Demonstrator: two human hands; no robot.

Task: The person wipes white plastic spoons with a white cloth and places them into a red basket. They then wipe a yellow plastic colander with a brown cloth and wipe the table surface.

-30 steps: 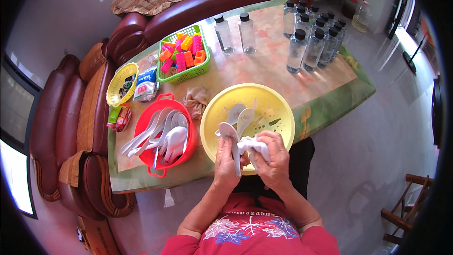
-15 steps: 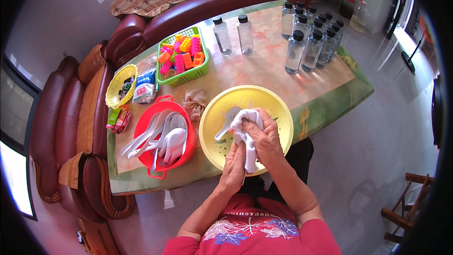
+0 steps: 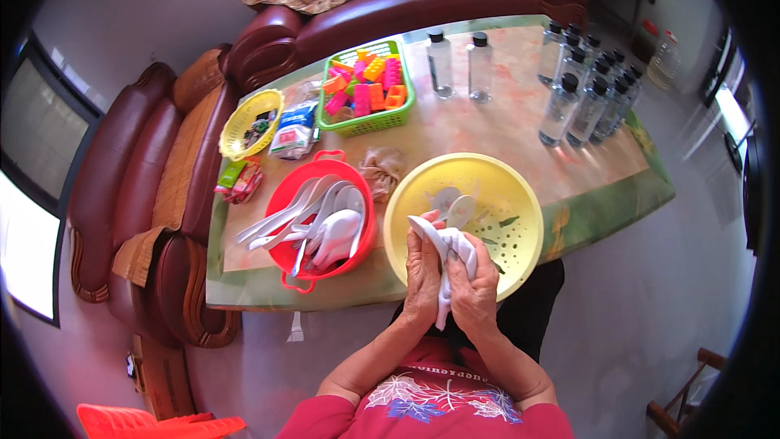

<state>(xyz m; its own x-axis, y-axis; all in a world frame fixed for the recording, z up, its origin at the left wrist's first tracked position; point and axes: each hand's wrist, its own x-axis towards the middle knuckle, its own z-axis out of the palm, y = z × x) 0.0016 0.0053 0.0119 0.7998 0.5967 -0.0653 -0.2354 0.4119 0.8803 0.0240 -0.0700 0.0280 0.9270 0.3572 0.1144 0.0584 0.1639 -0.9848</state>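
My left hand [image 3: 422,278] is closed around a long white piece that looks like a spoon, partly wrapped in a white cloth [image 3: 461,250]. My right hand [image 3: 474,291] grips the same cloth, its thumb pressing the folds, and the cloth's end hangs between my palms. Both hands are over the near rim of a yellow colander [image 3: 524,195]. A white spoon bowl [image 3: 461,210] shows just beyond my fingertips; whether it belongs to the held piece is hidden. Left of the colander, a red basin [image 3: 361,183] holds several white spoons [image 3: 335,228].
Behind the basin lie a crumpled brown cloth [image 3: 382,171], a green basket of toy blocks [image 3: 366,122], a plastic packet [image 3: 294,130] and a yellow basket [image 3: 272,102]. Two clear bottles [image 3: 439,65] stand at the back, and several more bottles [image 3: 561,110] at the right. Sofas [image 3: 203,146] border the table.
My head view has shifted, moving the table rightward in the picture. My hands have turned the cloth, and a spoon bowl now shows above them. A red plastic object has appeared at the lower left.
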